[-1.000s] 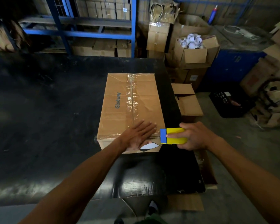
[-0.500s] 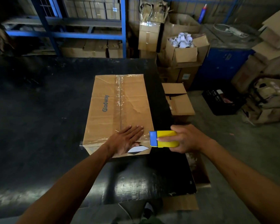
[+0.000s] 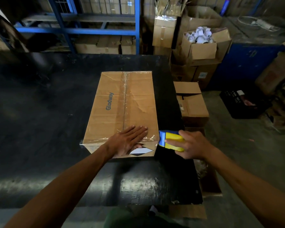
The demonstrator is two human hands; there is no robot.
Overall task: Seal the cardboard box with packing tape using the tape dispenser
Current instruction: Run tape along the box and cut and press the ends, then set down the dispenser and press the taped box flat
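Note:
A closed brown cardboard box printed "Glodway" lies on the black table. Clear tape runs along its centre seam and across its near top edge. My left hand lies flat, fingers spread, on the box's near edge, thumb over the front face beside a black-and-white diamond label. My right hand grips a yellow and blue tape dispenser. Its blue head sits against the box's near right corner.
The table's right edge runs just past the box. Open cardboard boxes stand on the floor to the right, one filled with white rolls. A black crate sits further right. Blue shelving stands behind the table.
The view shifted slightly. My left hand stays pressed on the box's near edge and the dispenser stays at the near right corner, seeming a little lower against it.

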